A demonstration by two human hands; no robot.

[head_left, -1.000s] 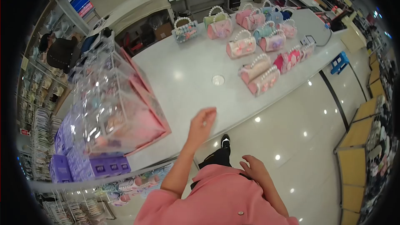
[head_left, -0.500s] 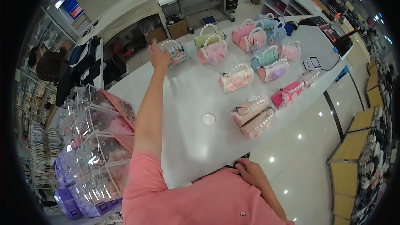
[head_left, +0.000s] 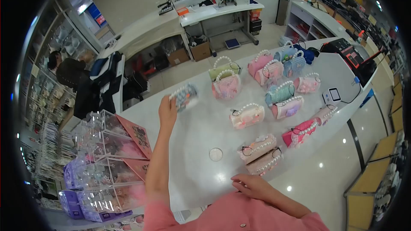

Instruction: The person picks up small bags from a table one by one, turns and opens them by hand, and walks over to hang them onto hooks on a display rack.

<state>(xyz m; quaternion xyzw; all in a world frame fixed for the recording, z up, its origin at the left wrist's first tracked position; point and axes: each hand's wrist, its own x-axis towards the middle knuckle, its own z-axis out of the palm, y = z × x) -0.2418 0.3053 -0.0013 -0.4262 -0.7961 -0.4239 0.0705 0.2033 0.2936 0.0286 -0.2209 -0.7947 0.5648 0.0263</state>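
My left hand (head_left: 167, 108) is closed on a small blue handbag (head_left: 187, 97) with a pearl handle, at the far left part of the white table (head_left: 195, 145). The bag is slightly blurred. Near the front edge, close to my body, my right hand (head_left: 250, 186) rests with loosely bent fingers a little apart and nothing in them. A pink pearl-handled handbag (head_left: 226, 86) stands right of the blue one, with a green handbag (head_left: 218, 73) behind it. A cream handbag (head_left: 247, 117) sits nearer the middle.
Several more small handbags stand on the right half, among them a hot-pink one (head_left: 300, 133) and a beige one (head_left: 266, 162) at the edge. Clear display boxes (head_left: 107, 167) are stacked at my left. A white device with a screen (head_left: 332, 96) lies far right.
My left hand and the blue handbag have come nearer to me, and the bag has turned. My right hand has left a dark thing at the table edge. The view has tilted up.
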